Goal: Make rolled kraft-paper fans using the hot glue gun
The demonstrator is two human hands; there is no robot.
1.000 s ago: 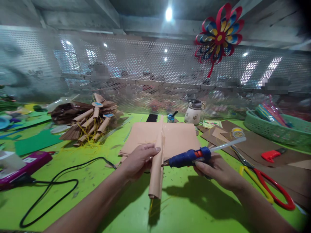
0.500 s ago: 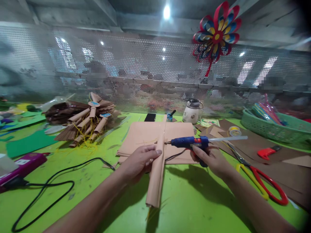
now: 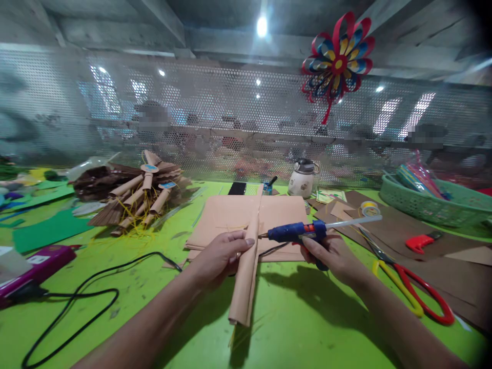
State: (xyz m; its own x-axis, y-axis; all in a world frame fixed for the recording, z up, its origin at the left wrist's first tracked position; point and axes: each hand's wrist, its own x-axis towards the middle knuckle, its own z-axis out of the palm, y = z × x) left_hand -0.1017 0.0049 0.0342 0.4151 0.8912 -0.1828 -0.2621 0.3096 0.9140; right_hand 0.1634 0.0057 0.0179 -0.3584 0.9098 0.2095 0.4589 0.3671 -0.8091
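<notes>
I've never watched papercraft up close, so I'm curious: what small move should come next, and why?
Probably the right hand should ease the glue gun down along the open edge of the roll: its tip is right by that edge, which looks slightly open lower down, while the left hand holds the roll.

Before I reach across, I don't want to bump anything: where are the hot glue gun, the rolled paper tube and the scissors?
Hot glue gun [image 3: 287,232]: head view, on its blue body.
Rolled paper tube [image 3: 247,264]: head view, midway along its tan wall.
Scissors [image 3: 400,270]: head view, on the red handle's upper end.
</notes>
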